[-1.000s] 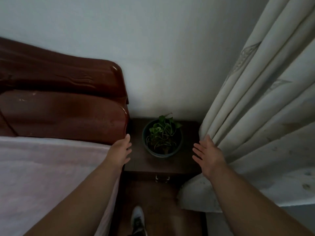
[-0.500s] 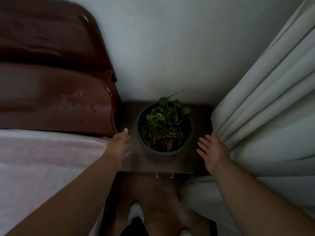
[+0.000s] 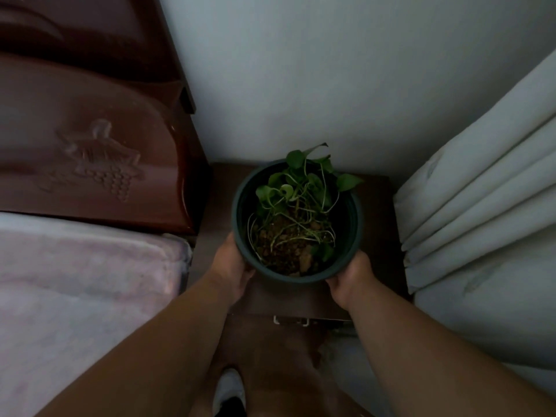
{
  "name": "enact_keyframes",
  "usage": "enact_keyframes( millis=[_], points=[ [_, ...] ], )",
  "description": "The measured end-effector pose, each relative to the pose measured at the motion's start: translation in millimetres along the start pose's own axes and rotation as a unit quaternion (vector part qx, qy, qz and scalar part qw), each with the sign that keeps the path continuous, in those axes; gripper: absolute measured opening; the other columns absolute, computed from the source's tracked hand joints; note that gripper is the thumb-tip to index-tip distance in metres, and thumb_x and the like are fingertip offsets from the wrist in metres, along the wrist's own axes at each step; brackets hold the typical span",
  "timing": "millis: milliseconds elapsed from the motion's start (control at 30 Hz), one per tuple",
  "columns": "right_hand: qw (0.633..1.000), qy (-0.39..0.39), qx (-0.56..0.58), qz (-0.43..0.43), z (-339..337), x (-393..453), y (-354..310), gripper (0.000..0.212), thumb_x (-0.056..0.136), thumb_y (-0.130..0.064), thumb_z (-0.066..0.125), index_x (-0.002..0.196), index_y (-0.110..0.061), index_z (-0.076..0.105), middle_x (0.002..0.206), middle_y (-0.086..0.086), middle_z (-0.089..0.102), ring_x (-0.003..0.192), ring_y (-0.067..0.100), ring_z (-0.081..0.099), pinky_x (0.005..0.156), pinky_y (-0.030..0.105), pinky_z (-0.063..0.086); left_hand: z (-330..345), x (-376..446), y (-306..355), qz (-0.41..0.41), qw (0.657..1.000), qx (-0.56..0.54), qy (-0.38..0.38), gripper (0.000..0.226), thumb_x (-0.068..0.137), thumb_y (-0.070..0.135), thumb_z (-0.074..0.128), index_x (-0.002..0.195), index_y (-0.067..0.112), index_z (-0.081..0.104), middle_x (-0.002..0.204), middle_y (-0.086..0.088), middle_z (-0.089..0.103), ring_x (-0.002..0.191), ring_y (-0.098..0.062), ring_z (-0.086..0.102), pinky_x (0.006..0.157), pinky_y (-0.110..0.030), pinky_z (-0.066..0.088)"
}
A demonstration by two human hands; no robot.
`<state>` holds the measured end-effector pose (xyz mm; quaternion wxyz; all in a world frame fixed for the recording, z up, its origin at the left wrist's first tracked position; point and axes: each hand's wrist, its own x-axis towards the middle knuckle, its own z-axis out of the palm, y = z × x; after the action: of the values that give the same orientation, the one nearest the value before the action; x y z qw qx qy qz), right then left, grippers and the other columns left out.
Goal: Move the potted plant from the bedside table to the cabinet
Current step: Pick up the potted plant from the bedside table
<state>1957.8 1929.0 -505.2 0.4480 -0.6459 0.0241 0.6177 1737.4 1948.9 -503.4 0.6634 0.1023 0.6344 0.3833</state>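
You had both hands on the potted plant (image 3: 296,221): your left hand (image 3: 231,266) was pressed against the pot's left side and your right hand (image 3: 350,276) against its lower right side, fingers wrapped out of sight beneath the rim. The pot sat over the middle of the bedside table (image 3: 376,212), between the headboard (image 3: 99,158) at the table's left edge and the curtain (image 3: 481,191) at its right edge. Whether it was lifted off the top, I could not tell.

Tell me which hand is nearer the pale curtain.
Right. The right hand grips the dark green round plastic pot on its curtain side, close to the pale folded curtain; the left hand grips the opposite side, by the bed.
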Motion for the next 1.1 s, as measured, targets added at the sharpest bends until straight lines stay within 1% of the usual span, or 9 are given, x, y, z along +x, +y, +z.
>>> enact_keyframes(
  millis=[100,300,500,667,767,867,933,1000,1100],
  points=[
    [1.000,-0.020,0.017,-0.001,2,-5,2,0.045,0.115,-0.041,0.038,0.124,-0.020,0.078,0.124,0.014,0.083,0.124,0.036,0.071,0.115,0.052,0.053,6,-6,-2,0.013,1.000,-0.010,-0.019,0.042,0.115,0.049,0.051,0.104,0.023,0.082,0.071,0.006,0.082,0.070,-0.017,0.072,0.063,-0.029,0.057],
    [0.992,-0.080,0.098,0.013,5,-30,-13,0.052,0.110,-0.052,0.048,0.145,-0.021,0.073,0.142,0.017,0.076,0.134,0.044,0.067,0.114,0.059,0.052,14,-37,17,0.024,0.998,-0.025,-0.050,0.048,0.117,0.047,0.042,0.144,0.015,0.067,0.138,-0.017,0.072,0.125,-0.039,0.065,0.109,-0.054,0.052],
    [0.985,-0.053,0.162,0.003,21,-85,-55,0.048,0.116,-0.042,0.038,0.151,-0.019,0.064,0.158,0.015,0.063,0.144,0.042,0.057,0.120,0.055,0.045,21,-74,68,0.048,0.993,-0.016,-0.105,0.047,0.113,0.047,0.049,0.093,0.032,0.089,0.100,0.002,0.085,0.097,-0.022,0.076,0.087,-0.037,0.055],
    [0.977,-0.073,0.201,-0.023,52,-155,-97,0.049,0.118,-0.043,0.031,0.159,-0.024,0.051,0.141,0.004,0.066,0.110,0.028,0.065,0.085,0.044,0.054,36,-130,138,0.094,0.983,-0.015,-0.158,0.045,0.107,0.051,0.053,0.088,0.031,0.088,0.084,0.003,0.083,0.083,-0.017,0.079,0.073,-0.034,0.058],
    [0.979,-0.110,0.163,-0.057,72,-194,-125,0.041,0.117,-0.039,0.035,0.149,-0.027,0.059,0.157,0.004,0.059,0.123,0.026,0.063,0.107,0.046,0.050,38,-165,180,0.115,0.974,-0.026,-0.195,0.052,0.109,0.050,0.048,0.081,0.035,0.088,0.079,0.006,0.084,0.076,-0.016,0.079,0.061,-0.029,0.061],
    [0.981,-0.116,0.121,-0.102,93,-238,-149,0.056,0.109,-0.051,0.055,0.156,-0.021,0.060,0.163,0.014,0.060,0.141,0.033,0.063,0.113,0.051,0.050,36,-199,217,0.145,0.965,-0.057,-0.213,0.040,0.101,0.050,0.060,0.122,0.031,0.088,0.120,-0.003,0.088,0.106,-0.019,0.084,0.075,-0.031,0.069],
    [0.979,-0.132,0.093,-0.125,111,-270,-162,0.080,0.078,-0.077,0.080,0.145,-0.035,0.071,0.147,0.004,0.075,0.134,0.028,0.069,0.106,0.049,0.057,38,-215,235,0.156,0.958,-0.065,-0.232,0.065,0.091,0.042,0.077,0.152,0.022,0.068,0.147,-0.011,0.076,0.132,-0.030,0.073,0.099,-0.045,0.066],
    [0.976,-0.135,0.056,-0.161,126,-298,-168,0.094,0.063,-0.087,0.082,0.146,-0.046,0.065,0.143,0.002,0.076,0.130,0.025,0.068,0.101,0.049,0.059,42,-232,248,0.155,0.955,-0.071,-0.244,0.091,0.077,0.036,0.087,0.161,0.025,0.053,0.155,-0.013,0.069,0.140,-0.036,0.065,0.116,-0.060,0.054],
    [0.974,-0.088,0.073,-0.194,144,-315,-175,0.091,0.072,-0.085,0.075,0.152,-0.059,0.038,0.143,0.003,0.066,0.123,0.026,0.066,0.098,0.048,0.059,56,-243,258,0.164,0.955,-0.057,-0.240,0.104,0.069,0.025,0.094,0.157,0.032,0.040,0.153,-0.009,0.063,0.136,-0.033,0.065,0.112,-0.062,0.056]
  ],
)
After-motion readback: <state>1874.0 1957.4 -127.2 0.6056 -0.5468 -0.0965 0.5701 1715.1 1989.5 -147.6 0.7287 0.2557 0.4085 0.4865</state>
